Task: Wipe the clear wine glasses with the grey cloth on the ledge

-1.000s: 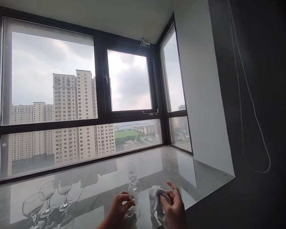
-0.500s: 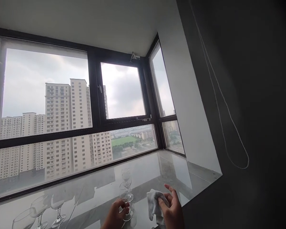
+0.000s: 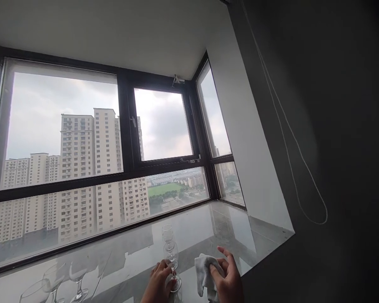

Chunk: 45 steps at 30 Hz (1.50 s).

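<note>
While the left hand (image 3: 160,280) pinches a stemmed glass (image 3: 170,251) at the sill (image 3: 198,227), the right hand (image 3: 228,278) grips a white cloth (image 3: 204,269), apart from it. Work looks unfinished: another glass (image 3: 167,232) behind, three glasses (image 3: 54,276) off left; can't tell which are done.

Clear stemmed glass (image 3: 171,253) and crumpled white cloth (image 3: 203,271), side by side over the near part of a glossy grey sill (image 3: 194,235).
The glass is upright, its rounded, see-through bowl above a stem and a flat round foot; it is gripped low down, partly hidden there, and whether the foot touches the sill cannot be told. To its right, apart from it, the cloth is held bunched, folded over at the top, its loose folds drooping on the left.
</note>
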Each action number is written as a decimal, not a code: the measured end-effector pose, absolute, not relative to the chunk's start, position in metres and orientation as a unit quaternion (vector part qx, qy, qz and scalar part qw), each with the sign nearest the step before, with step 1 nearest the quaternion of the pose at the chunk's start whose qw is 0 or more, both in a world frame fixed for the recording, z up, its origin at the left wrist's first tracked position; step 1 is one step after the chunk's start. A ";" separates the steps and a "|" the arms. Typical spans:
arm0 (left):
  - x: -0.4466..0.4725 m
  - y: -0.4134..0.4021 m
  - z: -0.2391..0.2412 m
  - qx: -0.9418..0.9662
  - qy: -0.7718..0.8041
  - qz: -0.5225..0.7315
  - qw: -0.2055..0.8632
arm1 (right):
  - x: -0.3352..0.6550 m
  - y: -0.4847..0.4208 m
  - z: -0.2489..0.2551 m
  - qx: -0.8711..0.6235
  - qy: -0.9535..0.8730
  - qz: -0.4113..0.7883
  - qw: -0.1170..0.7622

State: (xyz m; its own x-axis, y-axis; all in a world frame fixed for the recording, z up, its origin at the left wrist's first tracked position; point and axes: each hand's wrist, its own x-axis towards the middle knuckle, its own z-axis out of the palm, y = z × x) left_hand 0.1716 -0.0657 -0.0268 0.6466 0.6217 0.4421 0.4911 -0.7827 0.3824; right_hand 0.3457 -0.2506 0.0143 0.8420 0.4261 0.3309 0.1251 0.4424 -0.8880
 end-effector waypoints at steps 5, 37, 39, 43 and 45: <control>0.174 -0.066 -0.031 0.901 0.332 0.259 0.102 | 0.343 -0.255 0.019 -0.523 -0.270 0.100 0.802; 0.143 -0.103 0.006 0.880 0.320 0.305 0.175 | 0.346 -0.254 0.019 -0.556 -0.296 0.163 0.760; 0.105 -0.109 0.012 0.871 0.318 0.335 0.168 | 0.342 -0.259 0.025 -0.571 -0.288 0.162 0.751; 0.011 -0.111 0.018 0.804 0.363 0.459 0.108 | 0.330 -0.260 0.032 -0.571 -0.281 0.162 0.754; -0.035 -0.105 0.020 0.724 0.417 0.543 0.081 | 0.323 -0.258 0.033 -0.568 -0.294 0.168 0.750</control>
State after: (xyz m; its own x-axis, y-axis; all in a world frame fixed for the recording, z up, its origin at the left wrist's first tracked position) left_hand -0.0348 -0.1053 0.0199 0.0629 0.6918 0.7193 0.5153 -0.6397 0.5703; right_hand 0.3228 -0.2583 0.0328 0.7706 0.5863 0.2499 0.0810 0.2988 -0.9509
